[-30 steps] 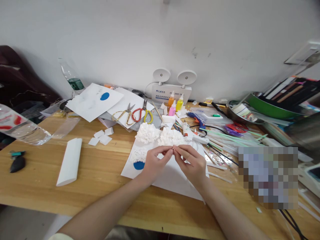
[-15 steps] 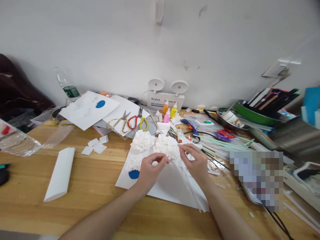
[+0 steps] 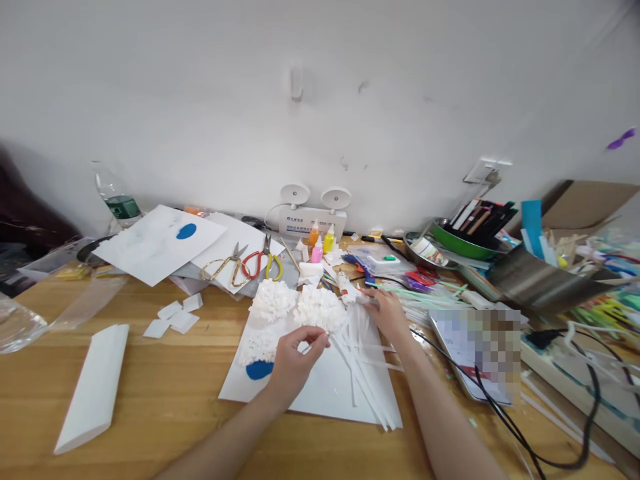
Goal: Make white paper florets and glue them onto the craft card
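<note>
My left hand is closed in a pinch over the white paper, just below a fluffy white cluster; what its fingertips hold is too small to make out. Two more fluffy white clusters, one at the back left and one in front, sit on the same paper sheet. A blue oval on the sheet shows under the front cluster. Farther right, my right hand has its fingers around a white glue gun, partly hidden by the hand. Thin white strips lie between my hands.
Gold scissors, red-and-yellow-handled pliers and small paint bottles stand or lie behind. Left are paper squares and a folded white paper. A phone and black cables lie right.
My right hand has moved away from the cluster and closed on the glue gun. My left hand stays pinched by the cluster. The view has turned right.
</note>
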A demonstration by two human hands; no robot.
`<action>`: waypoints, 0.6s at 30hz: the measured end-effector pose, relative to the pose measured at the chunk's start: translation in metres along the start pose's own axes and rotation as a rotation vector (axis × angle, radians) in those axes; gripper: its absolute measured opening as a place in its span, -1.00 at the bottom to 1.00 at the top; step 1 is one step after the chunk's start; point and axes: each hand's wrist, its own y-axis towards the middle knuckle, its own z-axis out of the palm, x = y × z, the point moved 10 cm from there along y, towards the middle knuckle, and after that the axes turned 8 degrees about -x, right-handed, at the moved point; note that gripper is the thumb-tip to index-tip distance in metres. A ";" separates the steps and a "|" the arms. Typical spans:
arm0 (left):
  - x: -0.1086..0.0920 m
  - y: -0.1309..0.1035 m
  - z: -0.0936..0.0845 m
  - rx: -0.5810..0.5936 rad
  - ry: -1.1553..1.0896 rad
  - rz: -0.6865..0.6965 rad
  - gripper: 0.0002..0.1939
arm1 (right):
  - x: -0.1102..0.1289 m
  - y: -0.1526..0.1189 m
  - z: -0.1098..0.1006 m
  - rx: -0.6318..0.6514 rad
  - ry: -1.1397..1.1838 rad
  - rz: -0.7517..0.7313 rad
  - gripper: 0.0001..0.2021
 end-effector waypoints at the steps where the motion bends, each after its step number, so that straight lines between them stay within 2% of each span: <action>1: -0.001 0.000 0.000 -0.003 -0.004 0.002 -0.81 | -0.002 0.001 -0.001 -0.013 0.007 0.007 -0.74; 10: -0.004 -0.001 0.001 0.015 -0.001 0.007 -0.77 | -0.033 0.006 -0.007 -0.142 0.001 0.183 -0.62; 15: -0.002 -0.002 0.003 0.028 0.002 0.011 -0.78 | -0.032 0.008 -0.005 -0.150 0.002 0.187 -0.64; 18: -0.001 -0.002 0.005 0.039 0.015 0.002 -0.78 | -0.029 0.008 -0.012 -0.187 0.008 0.201 -0.67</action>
